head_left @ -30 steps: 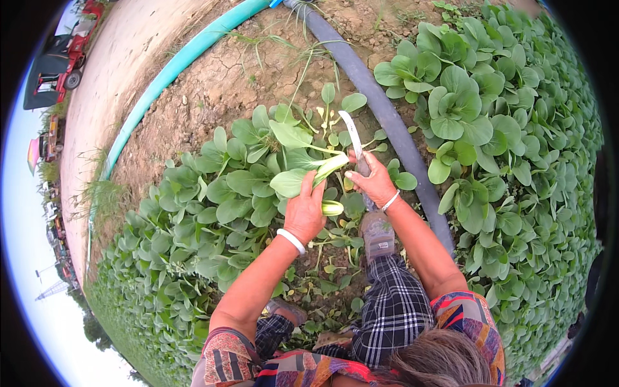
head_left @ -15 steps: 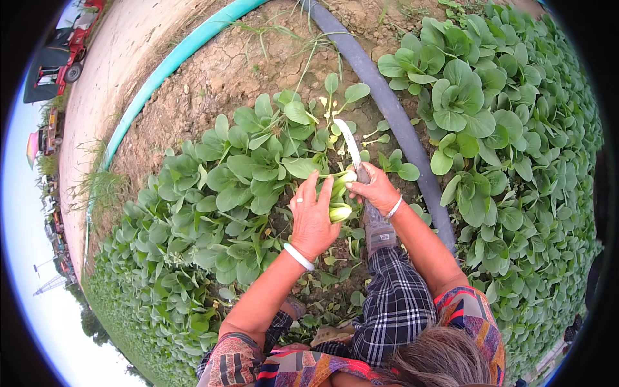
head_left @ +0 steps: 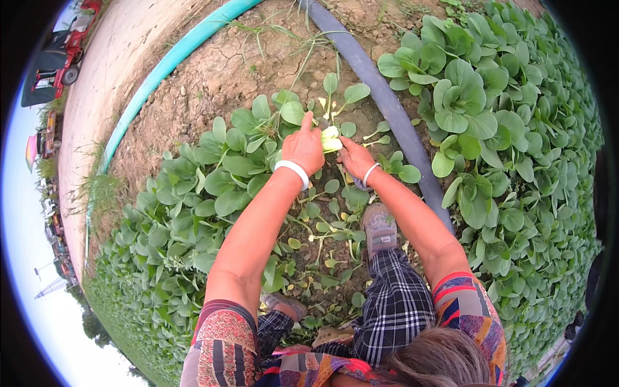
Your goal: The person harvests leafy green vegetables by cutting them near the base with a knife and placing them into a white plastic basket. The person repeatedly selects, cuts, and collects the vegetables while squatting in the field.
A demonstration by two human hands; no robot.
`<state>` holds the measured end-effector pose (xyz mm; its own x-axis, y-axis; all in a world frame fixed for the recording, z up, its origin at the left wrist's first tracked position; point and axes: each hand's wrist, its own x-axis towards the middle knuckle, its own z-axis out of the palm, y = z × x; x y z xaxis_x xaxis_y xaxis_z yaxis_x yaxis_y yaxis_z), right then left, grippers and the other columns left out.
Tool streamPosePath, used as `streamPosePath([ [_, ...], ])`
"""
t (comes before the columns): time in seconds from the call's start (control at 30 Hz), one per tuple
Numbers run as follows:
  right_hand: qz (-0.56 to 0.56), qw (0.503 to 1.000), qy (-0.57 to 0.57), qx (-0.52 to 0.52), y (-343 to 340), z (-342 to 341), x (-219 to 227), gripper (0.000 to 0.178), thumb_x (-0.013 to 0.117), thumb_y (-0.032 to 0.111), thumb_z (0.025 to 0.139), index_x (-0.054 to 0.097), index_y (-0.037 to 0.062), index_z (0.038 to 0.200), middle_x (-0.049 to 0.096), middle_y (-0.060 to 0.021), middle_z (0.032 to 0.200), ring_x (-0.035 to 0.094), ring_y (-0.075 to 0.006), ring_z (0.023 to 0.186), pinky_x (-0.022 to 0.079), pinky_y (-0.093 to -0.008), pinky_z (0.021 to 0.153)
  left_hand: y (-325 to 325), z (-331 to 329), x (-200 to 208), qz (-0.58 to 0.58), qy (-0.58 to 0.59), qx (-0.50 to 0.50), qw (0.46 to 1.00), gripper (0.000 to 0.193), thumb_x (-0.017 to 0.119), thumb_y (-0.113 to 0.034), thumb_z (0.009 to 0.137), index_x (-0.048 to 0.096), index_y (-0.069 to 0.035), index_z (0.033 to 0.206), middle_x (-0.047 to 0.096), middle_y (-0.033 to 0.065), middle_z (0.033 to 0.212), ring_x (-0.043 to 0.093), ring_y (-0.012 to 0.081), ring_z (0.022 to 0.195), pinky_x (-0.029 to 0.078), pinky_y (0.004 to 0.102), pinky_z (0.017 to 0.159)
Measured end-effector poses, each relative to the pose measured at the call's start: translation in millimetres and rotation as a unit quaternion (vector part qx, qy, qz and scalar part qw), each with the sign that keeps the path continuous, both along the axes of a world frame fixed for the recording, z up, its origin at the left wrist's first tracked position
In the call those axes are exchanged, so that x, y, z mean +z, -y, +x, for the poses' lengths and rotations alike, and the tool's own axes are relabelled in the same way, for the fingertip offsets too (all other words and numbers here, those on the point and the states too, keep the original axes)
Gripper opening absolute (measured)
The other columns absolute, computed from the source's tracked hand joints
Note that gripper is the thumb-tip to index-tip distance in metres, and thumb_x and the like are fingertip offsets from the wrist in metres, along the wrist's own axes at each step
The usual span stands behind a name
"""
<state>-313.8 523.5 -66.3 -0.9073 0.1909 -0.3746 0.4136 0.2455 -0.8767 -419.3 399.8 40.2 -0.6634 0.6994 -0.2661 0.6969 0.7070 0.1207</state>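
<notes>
My left hand (head_left: pixel 304 148) is closed around bok choy (head_left: pixel 331 139), whose pale cut stem ends stick out toward my right hand. Close by on the right, my right hand (head_left: pixel 355 158) is curled, its fingertips near those stems. Below its palm shows the grey handle end of a knife (head_left: pixel 360 183); the blade is mostly hidden. Just ahead of both hands, a small leafy plant (head_left: pixel 331 90) stands beside yellowed bits. Growing bok choy (head_left: pixel 235 171) fills the bed to the left of my hands.
A dark grey hose (head_left: pixel 361 61) runs along the right of my hands, and a teal hose (head_left: pixel 151 77) curves at far left. Beyond the grey hose is dense bok choy (head_left: pixel 458 97). My shoe (head_left: pixel 379 226) rests on soil with loose leaves. A red vehicle (head_left: pixel 72 58) stands on the road.
Both hands have moved forward, away from my body. My left hand has turned, and the bok choy's stem ends now face right. The knife's white blade, visible before, is now mostly hidden.
</notes>
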Motion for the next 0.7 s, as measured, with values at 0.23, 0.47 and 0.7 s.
streamPosePath([
  [0.23, 0.177, 0.983, 0.013, 0.038, 14.5, -18.7, -18.6, 0.042, 0.049, 0.027, 0.095, 0.05, 0.0108, 0.134, 0.066, -0.0239, 0.097, 0.062, -0.0426, 0.09, 0.048, -0.0496, 0.082, 25.5, -31.3, -46.6, -0.177, 0.004, 0.037, 0.983, 0.034, 0.056, -0.008, 0.081, 0.059, -0.004, 0.114, 0.028, 0.018, 0.152, 0.068, 0.0332, 0.094, 0.053, 0.041, 0.082],
  [0.47, 0.172, 0.983, 0.043, 0.056, 17.0, -28.1, -6.6, 0.036, 0.048, 0.024, 0.096, 0.053, 0.007, 0.127, 0.065, -0.0242, 0.1, 0.061, -0.0427, 0.094, 0.048, -0.0497, 0.084, 49.0, -14.5, -61.2, -0.141, -0.002, 0.034, 0.989, 0.043, 0.057, -0.006, 0.078, 0.054, -0.003, 0.121, 0.035, 0.018, 0.147, 0.067, 0.034, 0.091, 0.053, 0.0431, 0.081],
  [0.7, 0.166, 0.98, 0.052, 0.097, 8.9, -38.3, -2.5, 0.03, 0.047, 0.024, 0.096, 0.056, 0.0041, 0.117, 0.066, -0.0237, 0.101, 0.061, -0.0422, 0.096, 0.048, -0.0491, 0.087, 52.8, -9.4, -66.3, -0.13, -0.01, 0.032, 0.991, 0.036, 0.056, -0.007, 0.08, 0.055, -0.004, 0.117, 0.041, 0.0164, 0.141, 0.067, 0.0322, 0.089, 0.053, 0.0423, 0.079],
])
